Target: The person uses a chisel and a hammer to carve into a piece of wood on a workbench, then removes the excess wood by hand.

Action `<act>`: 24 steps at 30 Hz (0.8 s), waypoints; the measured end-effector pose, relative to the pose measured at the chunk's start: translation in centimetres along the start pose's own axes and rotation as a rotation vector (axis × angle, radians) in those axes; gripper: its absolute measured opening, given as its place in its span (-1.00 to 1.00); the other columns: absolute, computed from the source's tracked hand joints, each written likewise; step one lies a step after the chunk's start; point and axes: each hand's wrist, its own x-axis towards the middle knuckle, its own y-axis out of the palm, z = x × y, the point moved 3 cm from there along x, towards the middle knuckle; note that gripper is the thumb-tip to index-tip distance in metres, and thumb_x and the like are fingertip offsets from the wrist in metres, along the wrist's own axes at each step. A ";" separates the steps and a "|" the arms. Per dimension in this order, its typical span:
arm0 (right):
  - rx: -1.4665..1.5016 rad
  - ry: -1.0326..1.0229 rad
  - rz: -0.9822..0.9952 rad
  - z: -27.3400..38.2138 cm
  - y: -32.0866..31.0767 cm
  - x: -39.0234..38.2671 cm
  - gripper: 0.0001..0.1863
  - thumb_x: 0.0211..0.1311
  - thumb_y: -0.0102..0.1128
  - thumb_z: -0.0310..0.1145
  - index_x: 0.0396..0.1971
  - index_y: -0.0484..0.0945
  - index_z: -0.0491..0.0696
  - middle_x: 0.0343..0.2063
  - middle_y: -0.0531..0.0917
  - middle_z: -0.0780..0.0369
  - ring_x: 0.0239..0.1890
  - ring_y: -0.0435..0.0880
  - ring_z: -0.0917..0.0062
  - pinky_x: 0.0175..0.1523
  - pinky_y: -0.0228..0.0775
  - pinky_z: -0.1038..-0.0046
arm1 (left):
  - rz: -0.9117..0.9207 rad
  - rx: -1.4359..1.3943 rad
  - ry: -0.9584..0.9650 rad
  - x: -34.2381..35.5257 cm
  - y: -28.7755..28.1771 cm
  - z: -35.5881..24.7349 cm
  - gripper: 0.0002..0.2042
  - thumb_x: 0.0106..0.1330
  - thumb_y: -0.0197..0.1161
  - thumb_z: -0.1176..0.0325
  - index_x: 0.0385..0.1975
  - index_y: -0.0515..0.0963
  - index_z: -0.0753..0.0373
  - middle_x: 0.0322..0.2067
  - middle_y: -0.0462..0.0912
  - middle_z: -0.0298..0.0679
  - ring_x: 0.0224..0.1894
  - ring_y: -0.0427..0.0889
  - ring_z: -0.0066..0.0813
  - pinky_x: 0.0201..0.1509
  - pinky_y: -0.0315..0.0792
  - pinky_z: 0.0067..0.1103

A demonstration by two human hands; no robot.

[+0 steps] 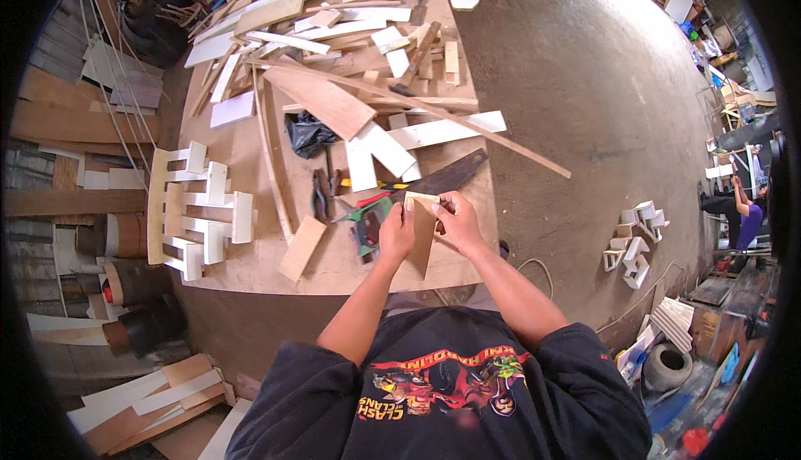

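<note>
Near the table's front edge, a short wooden board (424, 243) stands on end between my hands. My left hand (395, 233) grips its left edge near the top, thumb upward. The right hand (460, 223) pinches the upper right corner, its fingers closed. Just beyond them lies a handsaw (450, 174) with a dark blade. A green and red tool (373, 218) sits partly hidden beside my left hand. Farther left are pliers (319, 196) and a loose wooden block (302, 249) on the tabletop (238, 275).
Wood strips and white boards (325, 30) are heaped over the far table, with a hammer (417, 58) and a black plastic bag (309, 135). A slatted white wooden assembly (200, 210) stands at the left edge. White wooden pieces (637, 243) and a person (745, 222) are to the right.
</note>
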 end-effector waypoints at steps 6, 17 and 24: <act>0.006 0.001 0.000 1.3 -9.9 2.4 -0.86 0.42 0.21 -0.46 -0.16 0.49 -0.18 -0.50 0.59 0.28 -0.60 0.56 0.68 -0.51 0.46 0.55 | -0.039 -0.075 -0.063 1.0 8.6 -5.2 -0.62 0.49 0.23 0.06 -0.20 0.55 0.37 -0.41 0.65 0.02 -0.35 0.65 -0.22 -0.21 0.48 -0.32; -0.187 -0.089 0.303 6.9 -16.2 9.6 -0.72 0.41 0.24 -0.40 0.00 0.57 -0.25 -0.39 0.71 0.17 -0.50 0.64 0.65 -0.45 0.51 0.51 | -0.247 -0.131 -0.222 2.6 13.4 -13.8 -0.62 0.43 0.35 0.15 -0.26 0.47 0.42 -0.34 0.67 0.01 -0.28 0.65 -0.28 -0.19 0.50 -0.35; -0.265 -0.120 0.338 12.3 -15.5 18.1 -0.76 0.46 0.20 -0.41 -0.01 0.58 -0.22 -0.44 0.65 0.29 -0.53 0.57 0.71 -0.42 0.46 0.57 | -0.342 -0.247 -0.180 10.3 11.5 -15.3 -0.60 0.42 0.34 0.12 -0.17 0.48 0.42 -0.29 0.68 0.15 -0.23 0.69 0.05 -0.12 0.52 -0.24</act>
